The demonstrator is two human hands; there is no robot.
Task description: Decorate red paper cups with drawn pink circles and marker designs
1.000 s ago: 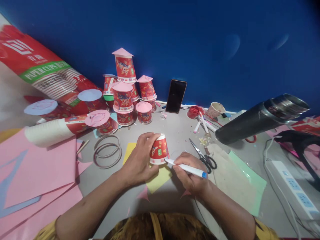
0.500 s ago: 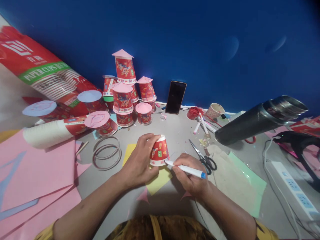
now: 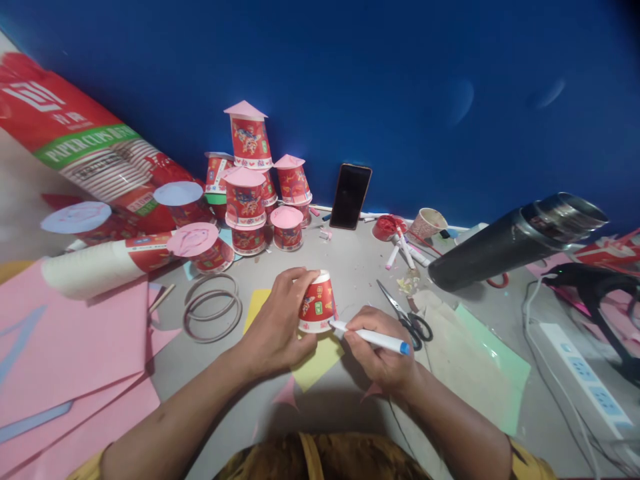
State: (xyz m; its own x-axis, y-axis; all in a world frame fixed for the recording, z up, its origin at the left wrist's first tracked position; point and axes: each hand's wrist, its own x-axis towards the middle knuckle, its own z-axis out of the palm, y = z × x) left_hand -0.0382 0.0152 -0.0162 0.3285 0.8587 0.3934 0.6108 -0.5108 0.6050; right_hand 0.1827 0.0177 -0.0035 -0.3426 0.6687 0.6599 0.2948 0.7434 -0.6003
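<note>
A red and white paper cup (image 3: 320,303) stands upside down at the middle of the table. My left hand (image 3: 283,320) grips it from the left, fingers over its back and thumb low in front. In my right hand (image 3: 383,343) is a white marker (image 3: 373,337) with a blue end, its tip against the pale rim band at the cup's lower right. Under the cup and my left hand lies yellow paper (image 3: 320,363). Black-handled scissors (image 3: 407,317) rest open just beyond my right hand.
Stacked paper cups with pink paper roofs (image 3: 245,193) rise at the back left, near a phone (image 3: 351,197) against the blue wall. Tape rings (image 3: 213,310) and pink paper (image 3: 90,340) lie left. A dark flask (image 3: 500,247) and power strip (image 3: 585,380) are on the right.
The view has shifted very slightly. Both hands keep their grips, and the marker tip stays at the cup's lower rim.
</note>
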